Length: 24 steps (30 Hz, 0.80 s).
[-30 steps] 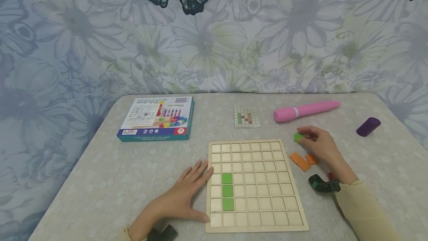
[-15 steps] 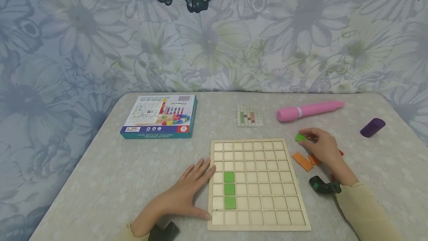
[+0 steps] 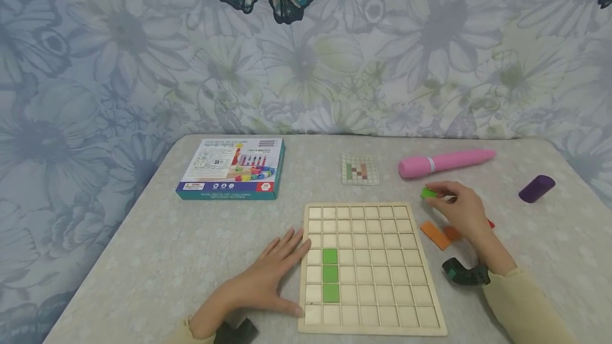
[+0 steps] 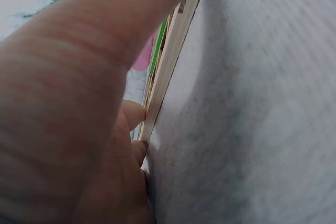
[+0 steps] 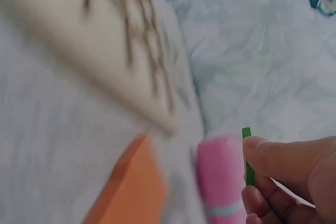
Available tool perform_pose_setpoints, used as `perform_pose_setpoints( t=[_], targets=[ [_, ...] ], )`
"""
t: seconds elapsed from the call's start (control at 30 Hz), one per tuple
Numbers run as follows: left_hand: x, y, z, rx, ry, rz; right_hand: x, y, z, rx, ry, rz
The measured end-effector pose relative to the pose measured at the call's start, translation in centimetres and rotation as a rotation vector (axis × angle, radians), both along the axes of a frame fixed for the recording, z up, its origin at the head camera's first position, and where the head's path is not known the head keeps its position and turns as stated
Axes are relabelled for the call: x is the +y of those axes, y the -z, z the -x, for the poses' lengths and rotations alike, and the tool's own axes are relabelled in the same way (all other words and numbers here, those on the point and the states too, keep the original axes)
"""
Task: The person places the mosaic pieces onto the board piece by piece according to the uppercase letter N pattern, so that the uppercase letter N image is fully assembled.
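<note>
My right hand [image 3: 461,208] pinches a green square tile [image 3: 428,192] between thumb and fingers, to the right of the wooden grid board [image 3: 373,329]. In the right wrist view the green tile [image 5: 249,156] is seen edge-on. My left hand [image 3: 265,277] lies with fingers spread along the board's left edge, thumb and fingertips touching it. Three green tiles [image 3: 330,274] sit one below another in the board's second column. Below my right hand, orange tiles [image 3: 435,235] lie on the table, partly hidden by the hand. A bit of a red tile [image 3: 491,224] shows behind the wrist.
A small pattern card [image 3: 360,170] with coloured squares lies behind the board. A boxed set [image 3: 231,169] stands at back left. At back right are a pink marker-shaped case [image 3: 447,163] and a purple cap [image 3: 537,189]. Flowered fabric rises behind the table.
The view has shifted slightly, so everything appears a little further right. My right hand keeps its pinch on the green tile, which tilts a little. My left hand stays at the board.
</note>
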<state>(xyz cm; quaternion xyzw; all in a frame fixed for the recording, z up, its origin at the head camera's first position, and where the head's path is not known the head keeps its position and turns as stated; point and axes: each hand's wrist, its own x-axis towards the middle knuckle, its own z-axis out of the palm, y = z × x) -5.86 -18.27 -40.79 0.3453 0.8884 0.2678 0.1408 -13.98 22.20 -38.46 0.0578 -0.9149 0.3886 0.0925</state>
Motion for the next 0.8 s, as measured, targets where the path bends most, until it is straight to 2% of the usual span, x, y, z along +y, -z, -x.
perform_pose_setpoints(
  t=[0.17, 0.3, 0.4, 0.53, 0.7, 0.8],
  targets=[
    [0.1, 0.1, -0.2, -0.024, -0.01, 0.002, -3.5, -2.4, -1.1, 0.08, -0.102, 0.077],
    [0.0, 0.2, -0.2, -0.008, -0.011, -0.008, -7.4, -3.0, -1.7, 0.124, -0.223, 0.146],
    [0.0, 0.3, -0.2, 0.001, -0.012, -0.012, -10.3, -2.3, -2.1, 0.104, -0.3, 0.174],
    [0.0, 0.3, -0.2, -0.003, -0.011, -0.01, -13.1, -0.7, -2.8, 0.035, -0.373, 0.192],
    [0.0, 0.2, -0.2, -0.012, -0.015, -0.007, -14.8, 1.1, -3.5, -0.06, -0.375, 0.178],
    [0.0, 0.2, -0.2, -0.014, -0.019, -0.003, -15.2, 1.8, -3.7, -0.087, -0.381, 0.167]
  ],
)
